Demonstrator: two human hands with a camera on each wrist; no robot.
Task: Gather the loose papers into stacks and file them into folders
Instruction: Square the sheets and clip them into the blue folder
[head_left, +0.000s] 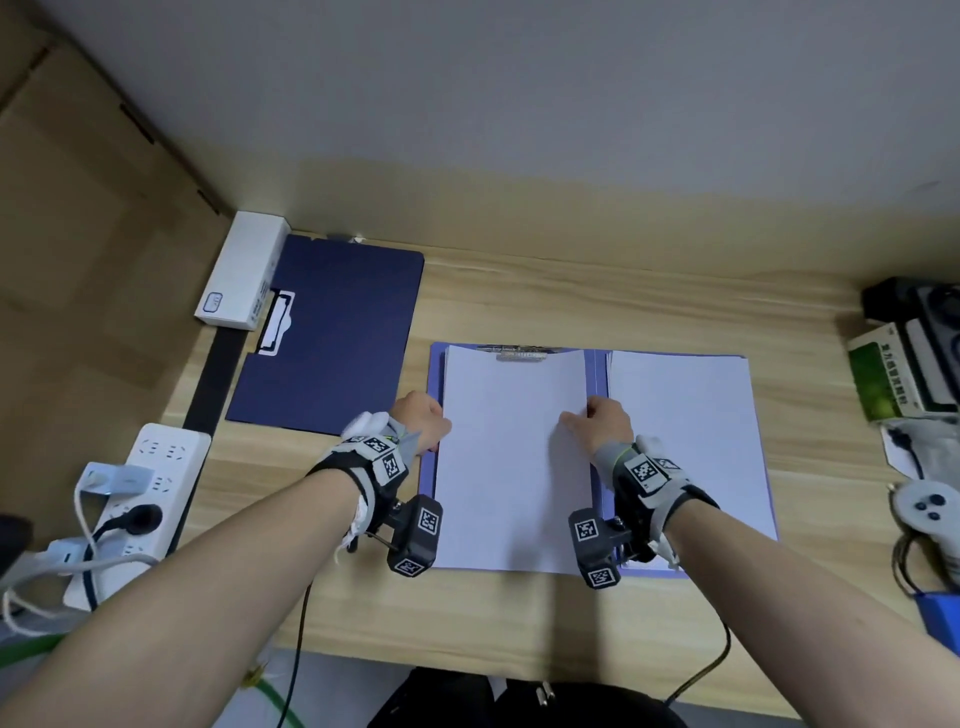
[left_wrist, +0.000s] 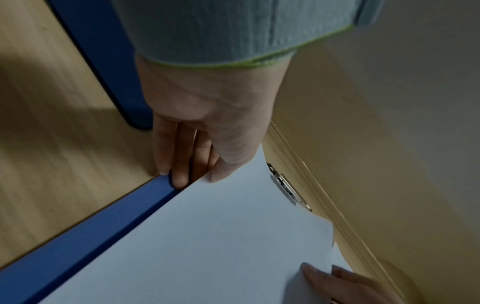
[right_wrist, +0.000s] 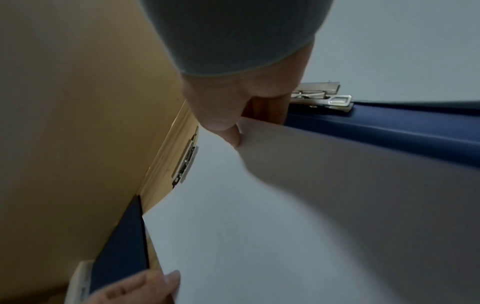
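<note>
Head view: paper stack (head_left: 511, 467) between both grips, left (head_left: 422, 422) and right (head_left: 605, 423) pinching its edges.

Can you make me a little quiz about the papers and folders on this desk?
1. True or false: the dark blue folder by the white box is closed.
2. Which hand holds the paper stack's edge nearest the folder's fold: A left hand, B right hand?
3. Fill in: the paper stack's top edge sits at the open folder's metal ____.

Key: 1 true; 2 B; 3 clip.
</note>
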